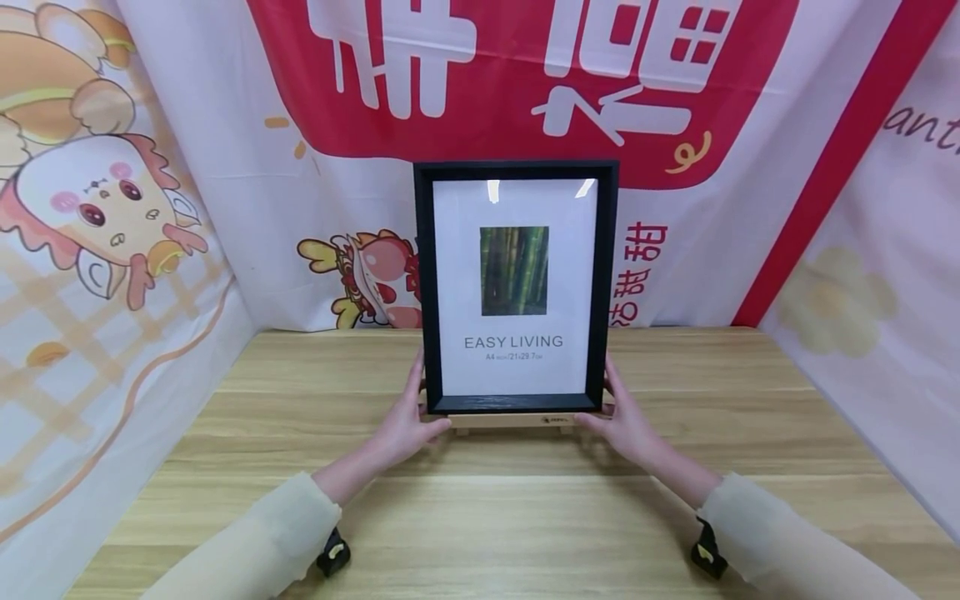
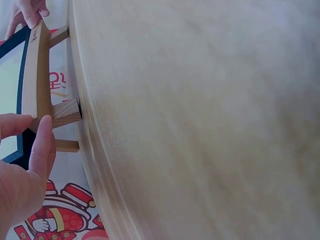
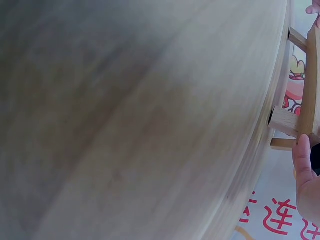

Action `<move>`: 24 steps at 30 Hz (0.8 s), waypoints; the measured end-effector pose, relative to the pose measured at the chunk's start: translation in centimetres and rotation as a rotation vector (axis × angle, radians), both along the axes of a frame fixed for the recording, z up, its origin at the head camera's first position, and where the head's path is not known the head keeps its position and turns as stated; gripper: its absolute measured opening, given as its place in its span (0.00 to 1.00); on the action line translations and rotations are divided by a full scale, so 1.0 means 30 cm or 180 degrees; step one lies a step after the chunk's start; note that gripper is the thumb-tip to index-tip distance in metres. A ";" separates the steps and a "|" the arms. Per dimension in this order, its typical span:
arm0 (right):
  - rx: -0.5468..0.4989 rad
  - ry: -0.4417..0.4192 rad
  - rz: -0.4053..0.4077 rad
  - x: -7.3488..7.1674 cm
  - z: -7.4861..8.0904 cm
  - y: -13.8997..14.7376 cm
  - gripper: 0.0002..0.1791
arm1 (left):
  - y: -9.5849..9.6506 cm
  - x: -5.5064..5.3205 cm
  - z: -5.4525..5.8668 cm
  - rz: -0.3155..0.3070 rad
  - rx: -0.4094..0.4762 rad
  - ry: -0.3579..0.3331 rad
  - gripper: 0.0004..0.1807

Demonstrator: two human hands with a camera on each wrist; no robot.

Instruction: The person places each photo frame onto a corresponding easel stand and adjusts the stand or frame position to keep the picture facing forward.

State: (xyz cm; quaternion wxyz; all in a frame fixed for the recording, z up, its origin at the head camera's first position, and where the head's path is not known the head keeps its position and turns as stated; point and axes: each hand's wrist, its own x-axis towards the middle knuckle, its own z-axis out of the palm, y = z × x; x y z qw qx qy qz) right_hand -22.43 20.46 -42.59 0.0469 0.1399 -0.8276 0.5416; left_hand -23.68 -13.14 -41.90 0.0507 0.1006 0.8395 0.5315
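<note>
A black picture frame [image 1: 514,200], with a bamboo picture and the words "EASY LIVING" on its white sheet, stands upright on a small wooden easel [image 1: 502,421]. My left hand [image 1: 405,427] grips the left end of the easel's ledge, thumb at the front. At the right end my right hand [image 1: 628,427] holds the ledge likewise, its thumb on the front. In the left wrist view, the ledge [image 2: 41,75] lies between thumb and fingers, above short wooden legs [image 2: 66,111]. The right wrist view catches a finger under the ledge [image 3: 311,95]. Behind the frame, the easel's back is hidden.
The easel stands on a wood-grain table [image 1: 510,517], towards its far side. A printed cloth [image 1: 360,192] with red and white lettering hangs behind it. Cartoon-printed cloth [image 1: 90,250] closes the left side, and a pale cloth [image 1: 862,275] hangs on the right.
</note>
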 end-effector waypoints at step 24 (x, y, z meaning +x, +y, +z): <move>0.0796 0.0181 0.0008 0.076 0.039 0.135 0.57 | -0.135 0.051 0.036 -0.0172 -0.0286 0.0287 0.57</move>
